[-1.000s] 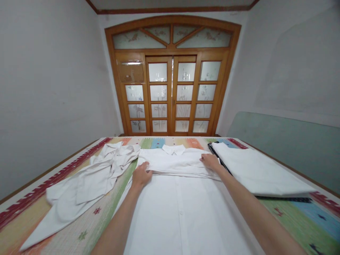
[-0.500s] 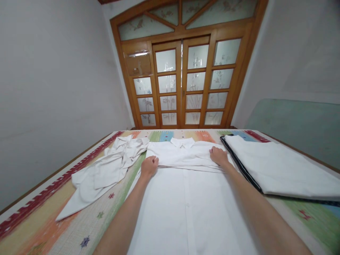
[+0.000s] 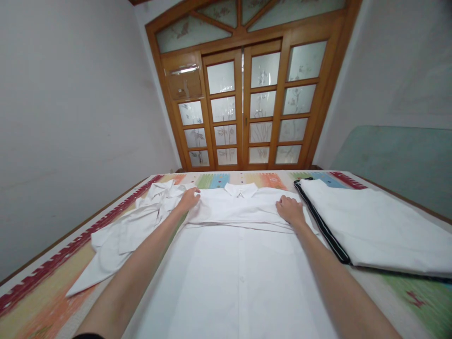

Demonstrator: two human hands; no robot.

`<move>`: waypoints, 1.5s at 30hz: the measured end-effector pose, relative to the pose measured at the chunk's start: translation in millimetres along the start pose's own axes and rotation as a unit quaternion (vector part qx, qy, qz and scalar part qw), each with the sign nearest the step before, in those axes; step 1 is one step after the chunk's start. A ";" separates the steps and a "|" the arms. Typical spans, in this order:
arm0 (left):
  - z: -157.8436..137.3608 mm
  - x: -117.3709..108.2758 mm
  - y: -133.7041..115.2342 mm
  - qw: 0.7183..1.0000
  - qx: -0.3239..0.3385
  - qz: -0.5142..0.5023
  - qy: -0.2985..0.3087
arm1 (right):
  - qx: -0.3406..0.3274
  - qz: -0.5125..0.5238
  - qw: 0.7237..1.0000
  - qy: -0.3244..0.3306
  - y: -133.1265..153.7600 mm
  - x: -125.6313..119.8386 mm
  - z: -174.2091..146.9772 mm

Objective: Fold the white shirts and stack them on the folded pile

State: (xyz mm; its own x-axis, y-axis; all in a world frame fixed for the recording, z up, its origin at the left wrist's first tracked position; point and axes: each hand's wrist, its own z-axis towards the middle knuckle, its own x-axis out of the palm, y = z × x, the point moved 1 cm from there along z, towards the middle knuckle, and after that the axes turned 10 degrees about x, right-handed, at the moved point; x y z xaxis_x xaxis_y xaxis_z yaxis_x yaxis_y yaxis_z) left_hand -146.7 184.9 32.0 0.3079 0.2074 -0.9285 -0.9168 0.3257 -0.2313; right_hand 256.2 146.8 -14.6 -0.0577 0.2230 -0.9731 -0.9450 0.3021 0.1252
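White shirt face-up on patterned tablecloth, collar at far end, left hand at shoulder edge, fingers loosely bent, right hand on upper front, fingers curled, cannot tell if either pinches fabric, crumpled garment leftward, folded white cloth rightward

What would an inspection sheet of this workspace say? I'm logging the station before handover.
Surface: patterned cover, striped in several colours.
Job's things: white shirt lying front up, collar at the far end, a folded layer across its upper part.
Clutter: crumpled white garment to the left; folded white garment over a black striped item to the right.
Hands: left hand at the shirt's shoulder edge; right hand on the shirt; grip unclear.
Cables: nothing seen.
Surroundings: glass-paned wooden doors, pale walls.
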 end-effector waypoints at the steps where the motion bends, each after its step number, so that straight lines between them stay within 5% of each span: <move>1: 8.7 -1.9 5.4 1.000 0.007 0.004 0.001 | 0.001 0.000 1.000 -0.001 0.2 -0.3 -0.3; 11: 47.1 8.8 24.5 0.991 0.087 -0.014 0.100 | 0.011 0.000 1.000 0.002 1.1 1.0 0.9; 29: 45.1 10.7 44.6 1.000 -0.019 -0.007 0.013 | 0.015 0.000 1.000 -0.005 3.9 -3.8 -2.8; 35: 46.9 0.7 60.9 0.993 -0.079 -0.040 0.084 | 0.013 -0.007 1.000 -0.005 3.7 -2.5 -1.1; 45: 36.0 -5.7 69.7 0.990 -0.013 -0.046 0.133 | 0.017 -0.001 1.000 -0.004 3.3 -2.3 0.5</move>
State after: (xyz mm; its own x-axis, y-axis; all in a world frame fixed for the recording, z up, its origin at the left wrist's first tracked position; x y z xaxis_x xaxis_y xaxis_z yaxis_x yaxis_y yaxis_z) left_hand -203.2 239.6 31.6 0.3166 -0.0732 -0.9457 -0.8952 0.3066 -0.3234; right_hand 253.4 147.7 -11.8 -0.0529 0.2295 -0.9719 -0.9333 0.3348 0.1299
